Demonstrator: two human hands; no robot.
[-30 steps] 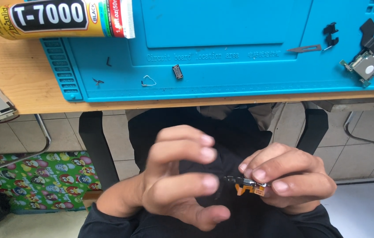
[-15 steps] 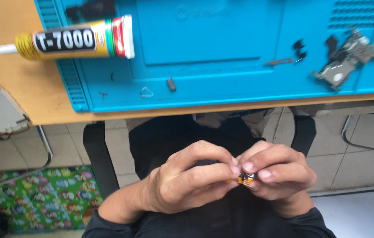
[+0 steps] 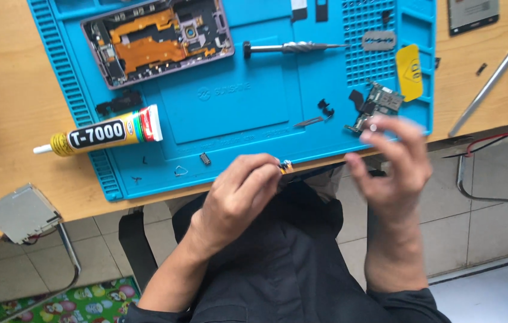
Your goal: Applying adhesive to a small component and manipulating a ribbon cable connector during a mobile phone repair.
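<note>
My left hand [image 3: 239, 194] pinches a tiny orange and black part [image 3: 286, 167] at its fingertips, at the near edge of the blue work mat [image 3: 224, 113]. My right hand [image 3: 393, 164] is empty, fingers spread and blurred, near a small circuit board [image 3: 376, 104] on the mat's right side. An opened phone body [image 3: 158, 37] with orange flex cables lies at the mat's far left. A yellow glue tube [image 3: 101, 134] rests across the mat's left rim.
A screwdriver [image 3: 290, 48], a yellow pick [image 3: 409, 72], tweezers [image 3: 309, 122] and small black bits lie on the mat. A metal rod [image 3: 487, 87] and red wire [image 3: 499, 136] lie on the wooden desk [image 3: 2, 107] at right. A grey box [image 3: 23, 213] hangs below left.
Both hands rose from my lap toward the desk edge. The right hand let go of the tiny part and moved right toward the circuit board; the left hand keeps the part.
</note>
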